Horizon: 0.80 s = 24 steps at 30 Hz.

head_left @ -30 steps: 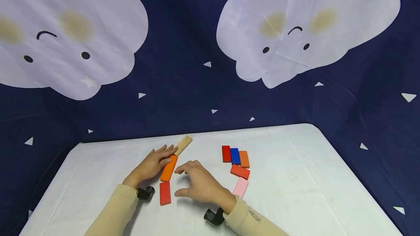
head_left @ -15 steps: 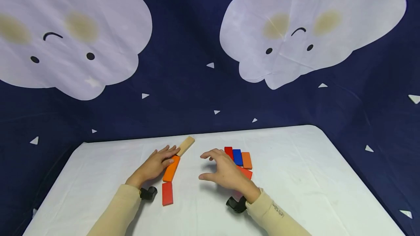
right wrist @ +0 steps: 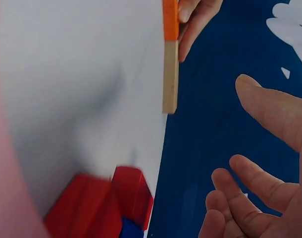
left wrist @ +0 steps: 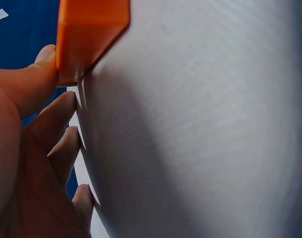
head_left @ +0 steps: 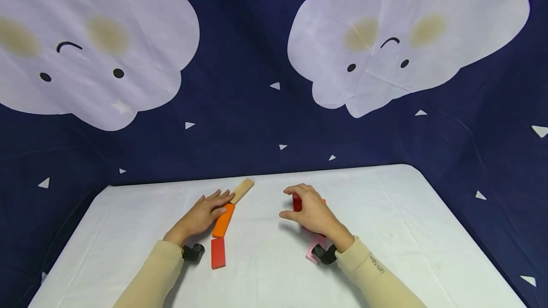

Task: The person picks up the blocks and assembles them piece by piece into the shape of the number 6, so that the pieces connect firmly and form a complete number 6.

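Observation:
My left hand (head_left: 204,213) lies with fingers extended over the joint between an orange block (head_left: 223,222) and a plain wooden block (head_left: 243,190). In the left wrist view its thumb touches the side of the orange block (left wrist: 91,34). A red block (head_left: 218,253) lies at the near end of that row. My right hand (head_left: 317,214) hovers over the right-hand group of blocks, thumb and fingers spread apart with nothing between them. Beneath it show a red block (head_left: 297,202) and part of a pink block (head_left: 311,255). A blue block (right wrist: 131,229) peeks out in the right wrist view.
A white cloth-covered table (head_left: 406,232) carries both groups of blocks, with bare cloth between them. Behind its far edge hangs a dark blue curtain (head_left: 239,122) with printed clouds. A black wrist camera (head_left: 193,253) sits on the left wrist.
My right hand has moved away from the left row, to the right, and now covers much of the right group. The left hand has stayed on its blocks.

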Motion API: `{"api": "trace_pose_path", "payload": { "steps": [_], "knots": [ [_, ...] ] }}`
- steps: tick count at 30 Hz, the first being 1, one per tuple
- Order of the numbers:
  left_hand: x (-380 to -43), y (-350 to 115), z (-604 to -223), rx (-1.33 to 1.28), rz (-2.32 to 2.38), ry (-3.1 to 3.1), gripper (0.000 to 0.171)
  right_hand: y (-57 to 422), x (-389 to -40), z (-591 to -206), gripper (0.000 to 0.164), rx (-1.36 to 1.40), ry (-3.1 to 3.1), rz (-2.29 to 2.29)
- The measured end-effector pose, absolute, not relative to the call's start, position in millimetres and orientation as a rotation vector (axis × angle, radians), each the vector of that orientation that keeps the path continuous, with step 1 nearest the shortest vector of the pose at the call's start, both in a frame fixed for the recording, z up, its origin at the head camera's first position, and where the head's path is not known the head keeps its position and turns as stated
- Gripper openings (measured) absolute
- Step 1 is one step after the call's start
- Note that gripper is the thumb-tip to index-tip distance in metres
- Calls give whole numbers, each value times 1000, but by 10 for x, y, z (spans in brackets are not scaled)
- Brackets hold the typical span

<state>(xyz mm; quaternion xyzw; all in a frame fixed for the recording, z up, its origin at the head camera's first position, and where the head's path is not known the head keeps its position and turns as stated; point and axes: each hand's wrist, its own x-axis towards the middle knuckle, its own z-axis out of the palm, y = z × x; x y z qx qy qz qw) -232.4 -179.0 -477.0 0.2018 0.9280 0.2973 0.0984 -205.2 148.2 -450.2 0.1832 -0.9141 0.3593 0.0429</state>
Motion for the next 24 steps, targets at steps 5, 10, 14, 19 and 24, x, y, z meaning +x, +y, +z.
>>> {"api": "trace_pose_path", "payload": {
  "steps": [5, 10, 14, 19, 24],
  "knots": [
    [-2308, -1806, -4773, 591, 879, 2740, 48, 1550, -2086, -4518, 57, 489, -2826, 1077],
    [-2299, -1813, -4763, 597, 894, 2742, 48, 1619, -2132, -4517, 60, 406, -2858, 1076],
    [-2306, -1809, -4756, 612, 897, 2740, 48, 1675, -2181, -4518, 62, 376, -2889, 1036],
    [-2311, -1808, -4768, 621, 893, 2738, 48, 1727, -2226, -4509, 63, 374, -2912, 1008],
    [-2317, -1820, -4788, 638, 887, 2744, 48, 1746, -2262, -4517, 66, 366, -2965, 972]
  ]
}}
